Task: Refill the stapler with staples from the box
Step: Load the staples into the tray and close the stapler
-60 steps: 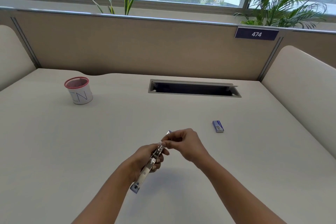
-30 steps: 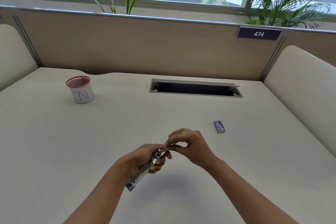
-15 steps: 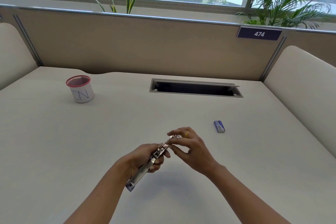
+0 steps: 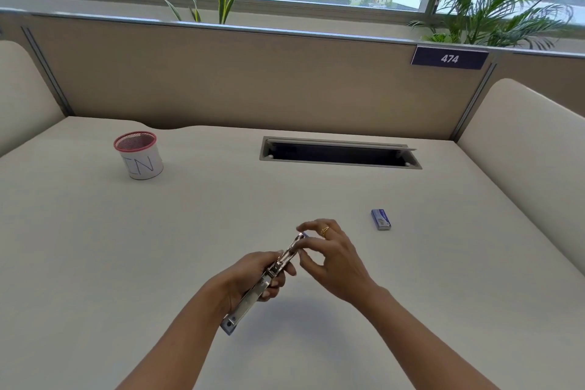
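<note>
The left hand (image 4: pixel 251 274) grips the open stapler (image 4: pixel 250 298) above the desk's (image 4: pixel 110 263) front middle. The right hand (image 4: pixel 337 263) is loosely spread, its fingertips (image 4: pixel 311 243) touching the stapler's far end. The staple box (image 4: pixel 380 219) lies towards the right edge.
</note>
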